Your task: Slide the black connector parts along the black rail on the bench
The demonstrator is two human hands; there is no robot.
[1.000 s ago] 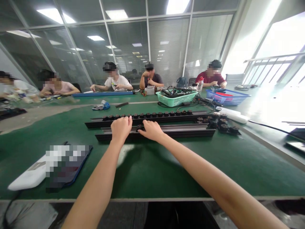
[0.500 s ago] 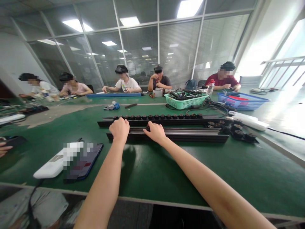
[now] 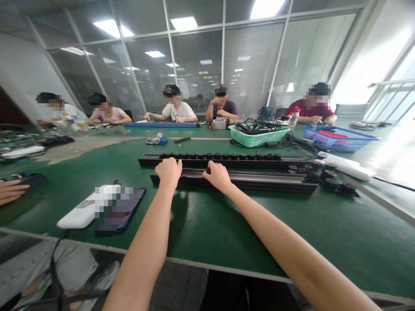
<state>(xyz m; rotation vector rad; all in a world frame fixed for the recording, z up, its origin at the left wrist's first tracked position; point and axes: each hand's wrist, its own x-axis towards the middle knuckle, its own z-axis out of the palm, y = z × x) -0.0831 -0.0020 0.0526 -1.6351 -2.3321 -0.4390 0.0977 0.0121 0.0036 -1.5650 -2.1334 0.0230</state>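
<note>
A long black channel rail [image 3: 272, 182] lies crosswise in front of me, its grey inner groove showing. My left hand [image 3: 169, 172] is closed over its left end; the fingertips are hidden behind the knuckles. Farther along the groove, my right hand [image 3: 218, 176] is closed with thumb and fingers around a small black part [image 3: 207, 171], mostly covered by the fingers. Just behind lies a second black rail [image 3: 259, 163] carrying a row of several small round black parts [image 3: 216, 156]. More loose black parts [image 3: 337, 183] rest past the right ends of the rails.
A white power bank [image 3: 84, 211] and a phone [image 3: 125, 211] lie at the left. Beyond the rails stand a green basket [image 3: 259, 139] of cables and a blue basket [image 3: 350, 140]. Several people sit across the green table [image 3: 227, 233]; another person's hand [image 3: 13, 192] shows far left.
The whole view has shifted slightly, so everything sits a little farther right. Both hands keep nearly the same place on the near rail. The person's hand at far left has opened out.
</note>
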